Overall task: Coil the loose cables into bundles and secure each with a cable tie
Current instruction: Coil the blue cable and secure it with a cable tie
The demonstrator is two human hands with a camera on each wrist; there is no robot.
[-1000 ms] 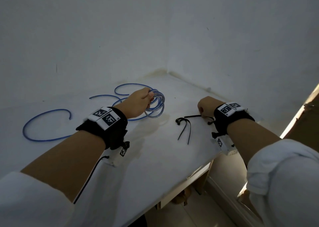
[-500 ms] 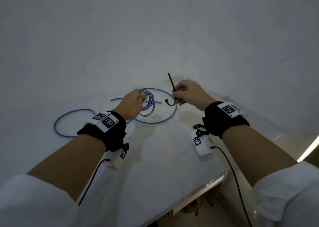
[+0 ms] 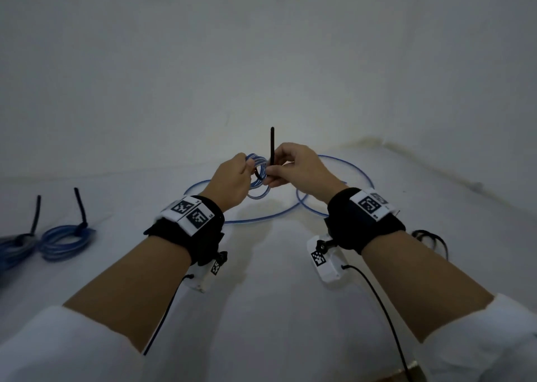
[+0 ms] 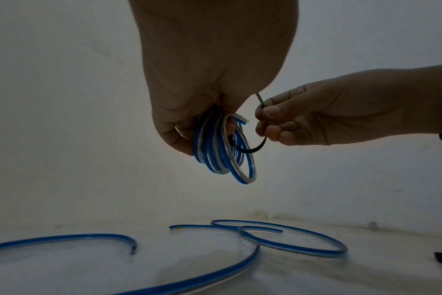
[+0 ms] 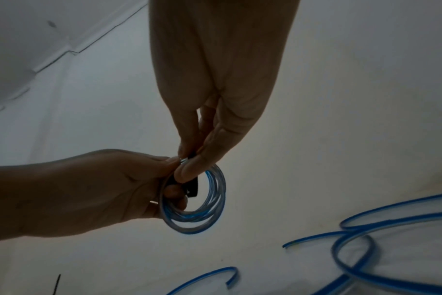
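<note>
Several springy turns of blue coil (image 4: 222, 147) pinched in my left hand (image 3: 232, 178); light, wants to unwind.
My right hand (image 3: 296, 166) pinches the stiff, thin cable tie (image 3: 272, 146) mid-strap; I'd grip where the turns cross.

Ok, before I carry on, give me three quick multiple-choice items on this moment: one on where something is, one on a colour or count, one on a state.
1. Where are the finished bundles?
A. On the table at the far left
B. In the right hand
C. On the floor

2. What colour is the cable tie being threaded?
A. White
B. Black
C. Red

3. What state is the coil in the left hand?
A. Lying flat on the table
B. Held up off the table, the tie not yet closed
C. Uncoiled and straight

Answers:
1 A: the head view shows two tied blue bundles lying at the left edge.
2 B: the strip pinched by the right hand is black.
3 B: the left wrist view shows the coil gripped above the table, with the tie curving into it as an open hook.
</note>
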